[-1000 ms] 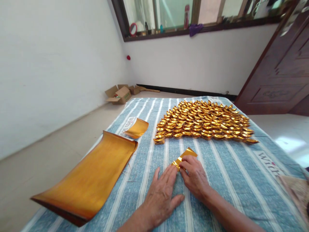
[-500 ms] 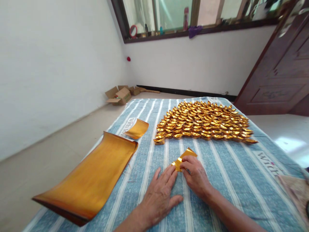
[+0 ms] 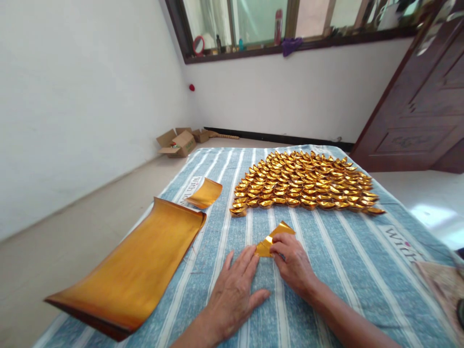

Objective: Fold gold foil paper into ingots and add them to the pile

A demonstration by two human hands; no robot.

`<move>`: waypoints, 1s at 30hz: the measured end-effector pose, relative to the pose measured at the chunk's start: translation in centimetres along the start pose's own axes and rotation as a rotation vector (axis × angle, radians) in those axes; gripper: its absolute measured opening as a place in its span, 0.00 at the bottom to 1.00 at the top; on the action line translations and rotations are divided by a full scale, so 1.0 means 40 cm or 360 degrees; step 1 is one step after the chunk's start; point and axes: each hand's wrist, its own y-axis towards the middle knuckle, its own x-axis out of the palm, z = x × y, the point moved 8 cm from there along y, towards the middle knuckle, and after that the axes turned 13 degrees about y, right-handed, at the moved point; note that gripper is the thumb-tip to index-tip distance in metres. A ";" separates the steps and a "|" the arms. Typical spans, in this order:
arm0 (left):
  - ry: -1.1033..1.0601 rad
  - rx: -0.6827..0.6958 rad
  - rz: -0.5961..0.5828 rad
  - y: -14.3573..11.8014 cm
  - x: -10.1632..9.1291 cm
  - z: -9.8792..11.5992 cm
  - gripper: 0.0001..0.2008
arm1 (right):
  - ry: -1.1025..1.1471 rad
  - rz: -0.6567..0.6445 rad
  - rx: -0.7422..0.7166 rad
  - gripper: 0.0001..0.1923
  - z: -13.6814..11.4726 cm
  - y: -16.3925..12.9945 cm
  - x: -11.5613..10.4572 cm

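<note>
Cursive grey lettering woven into the blue-and-white striped cloth [image 3: 326,251] read "With" near the right edge and again, partly cut off, beside a small curled gold sheet [image 3: 205,193] on the left; no other writing could be read. The cloth looked coarse and terry-like, covering the whole surface. On it, directly ahead of the person, lay a partly folded piece of gold foil paper [image 3: 272,238], shiny, sharply creased, one triangular flap standing up. The left hand [image 3: 232,292] lay flat and spread on the cloth, its grip released, fingertips touching the near left corner of the folded piece. The right hand [image 3: 293,263] rested on the cloth just beside it, thumb and forefinger pinching the piece's near edge. Beyond the hands, well apart from them, a broad wedge of finished gold paper ingots [image 3: 304,181] sat in tight overlapping rows, each small, boat-shaped and glossy. To the left a long stack of gold foil sheets [image 3: 137,268] lay with both ends curling upward, its surface smooth and satiny, its edge a darker reddish brown. On the floor by the far white wall stood open cardboard boxes [image 3: 179,141] with flaps raised. A dark wooden door [image 3: 424,106] with carved panels filled the right side.
</note>
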 end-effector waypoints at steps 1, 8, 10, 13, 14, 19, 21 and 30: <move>0.0024 -0.0001 -0.0003 -0.001 0.000 -0.002 0.31 | -0.0001 0.0003 0.0006 0.09 0.000 0.000 0.000; 0.0150 -0.0005 0.0180 -0.013 -0.002 -0.018 0.28 | -0.0025 0.0056 -0.0018 0.10 -0.010 0.006 -0.006; 0.0197 -0.0015 0.0224 -0.017 0.000 -0.024 0.28 | -0.0041 0.0070 -0.0015 0.10 -0.013 0.007 -0.008; 0.0251 -0.0033 0.0265 -0.022 0.000 -0.028 0.26 | -0.0054 0.0077 -0.0007 0.10 -0.016 0.009 -0.010; 0.0261 -0.0039 0.0273 -0.022 -0.001 -0.028 0.26 | -0.0053 0.0076 -0.0006 0.10 -0.016 0.009 -0.010; 0.0310 -0.0082 0.0251 -0.022 -0.003 -0.028 0.26 | -0.0018 0.0071 -0.0003 0.09 -0.013 0.009 -0.009; 0.0324 -0.0104 0.0224 -0.023 -0.004 -0.029 0.26 | 0.0001 0.0070 0.0005 0.09 -0.011 0.010 -0.010; 0.0280 -0.0110 0.0138 -0.020 0.001 -0.028 0.26 | 0.0058 0.0054 0.0019 0.09 -0.005 0.009 -0.010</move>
